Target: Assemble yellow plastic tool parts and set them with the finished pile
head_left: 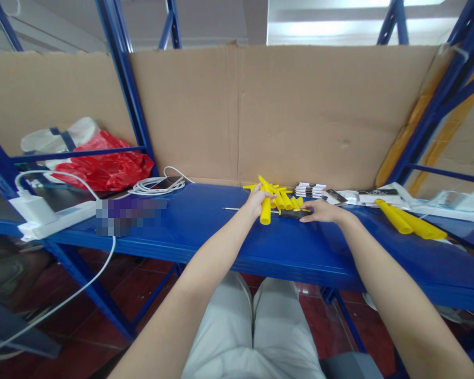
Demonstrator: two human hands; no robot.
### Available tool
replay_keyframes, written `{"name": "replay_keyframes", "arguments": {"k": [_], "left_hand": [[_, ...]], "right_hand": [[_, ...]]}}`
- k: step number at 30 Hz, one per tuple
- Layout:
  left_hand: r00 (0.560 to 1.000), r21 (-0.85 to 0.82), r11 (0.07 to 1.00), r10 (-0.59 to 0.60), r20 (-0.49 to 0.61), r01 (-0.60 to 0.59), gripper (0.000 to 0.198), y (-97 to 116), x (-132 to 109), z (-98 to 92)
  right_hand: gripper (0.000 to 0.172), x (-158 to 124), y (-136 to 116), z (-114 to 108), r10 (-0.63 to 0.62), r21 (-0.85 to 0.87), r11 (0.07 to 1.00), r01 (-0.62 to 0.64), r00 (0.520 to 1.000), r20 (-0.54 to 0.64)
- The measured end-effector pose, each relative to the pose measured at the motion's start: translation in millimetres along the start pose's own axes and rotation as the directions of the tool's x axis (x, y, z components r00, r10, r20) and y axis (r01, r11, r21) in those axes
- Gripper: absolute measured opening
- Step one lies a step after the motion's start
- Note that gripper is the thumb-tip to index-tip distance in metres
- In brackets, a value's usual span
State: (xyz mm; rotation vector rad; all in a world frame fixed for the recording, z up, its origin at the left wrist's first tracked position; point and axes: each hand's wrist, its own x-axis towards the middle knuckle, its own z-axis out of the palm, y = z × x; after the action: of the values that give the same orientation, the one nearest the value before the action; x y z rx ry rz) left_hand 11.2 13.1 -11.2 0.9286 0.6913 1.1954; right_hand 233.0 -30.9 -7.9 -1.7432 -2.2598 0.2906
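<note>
Between the back and front edges of the counter (205, 221), the left grip (255, 200) clasps a yellow tube (265, 213); the right grip (323, 211) pinches a screwdriver (289, 213) handle. Open room extends frontward.

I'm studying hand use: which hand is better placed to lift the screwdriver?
Probably the right hand: it is at the handle end of the screwdriver, while the left hand holds a yellow tube.

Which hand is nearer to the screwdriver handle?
Right. The right hand is at the right end of the handle; the left hand is farther off, left of it, holding a yellow tube.
</note>
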Motion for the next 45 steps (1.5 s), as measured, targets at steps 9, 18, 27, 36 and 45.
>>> {"name": "replay_keyframes", "arguments": {"k": [9,18,27,36,45], "left_hand": [[1.000,-0.016,0.999,0.029,0.004,-0.029,0.060,1,5,-2.2],[0.999,0.012,1.000,-0.024,-0.039,0.025,0.069,0,3,-1.3],[0.998,0.110,0.992,-0.063,0.008,0.062,0.071,0,0,-2.5],[0.991,0.110,0.987,-0.123,0.049,0.117,0.081,-3,9,-11.8],[0.993,0.100,0.989,-0.114,0.021,0.111,0.092,-3,8,-11.0]], "right_hand": [[0.040,-26,-3,-27,0.184,0.771,0.636,-0.025,0.975,-0.120],[0.029,-27,-24,-45,0.712,0.886,0.188,0.424,0.563,-0.420],[0.022,-36,-26,-56,0.909,0.802,0.073,0.593,0.290,-0.298],[0.020,-37,-24,-57,0.931,0.783,0.081,0.617,0.233,-0.281],[0.023,-38,-20,-57,0.947,0.749,0.035,0.661,0.218,-0.237]]}}
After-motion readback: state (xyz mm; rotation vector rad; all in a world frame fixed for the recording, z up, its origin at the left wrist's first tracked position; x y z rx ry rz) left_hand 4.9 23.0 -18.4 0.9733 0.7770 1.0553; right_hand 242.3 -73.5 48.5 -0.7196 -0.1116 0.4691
